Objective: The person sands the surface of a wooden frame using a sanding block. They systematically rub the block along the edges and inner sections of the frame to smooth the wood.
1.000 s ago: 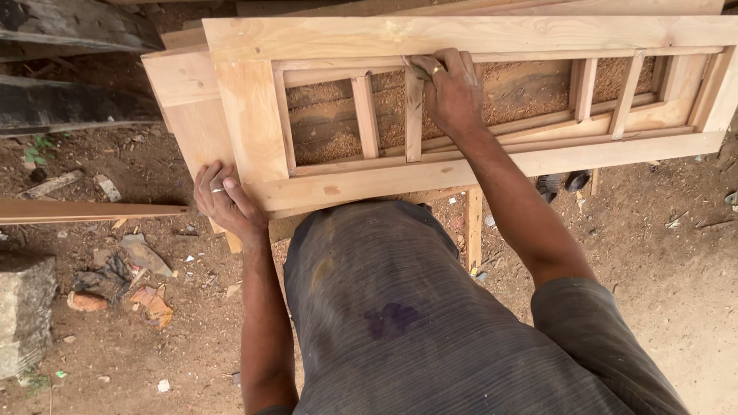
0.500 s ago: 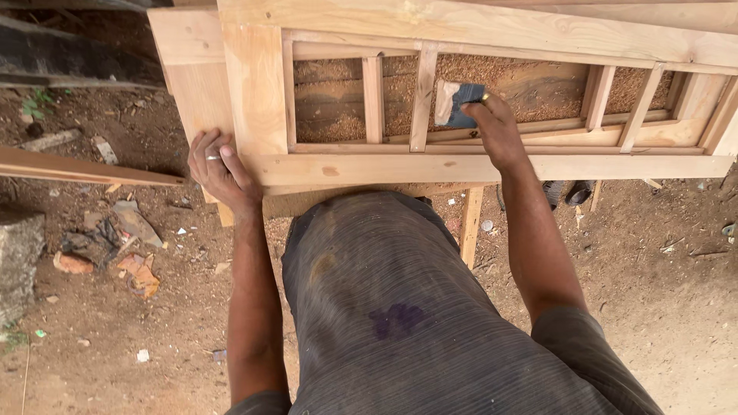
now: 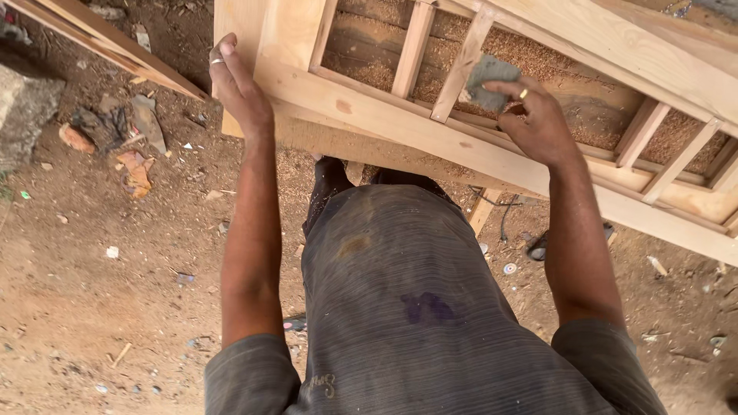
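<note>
Your right hand [image 3: 538, 123] pinches a grey sanding pad [image 3: 492, 81] in closed fingers against the slanted slat [image 3: 461, 65], whose length runs up past your fingertips. Your left hand [image 3: 238, 88], fingers straight and together, braces the wooden frame [image 3: 369, 104]'s end.

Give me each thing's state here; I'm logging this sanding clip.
Wooden frame: lying flat, tilted in view, sawdust beneath its openings.
Grey sanding pad: pressed against an upright bar.
Right hand: gripping the pad.
Left hand: flat on the frame's corner, empty.
</note>
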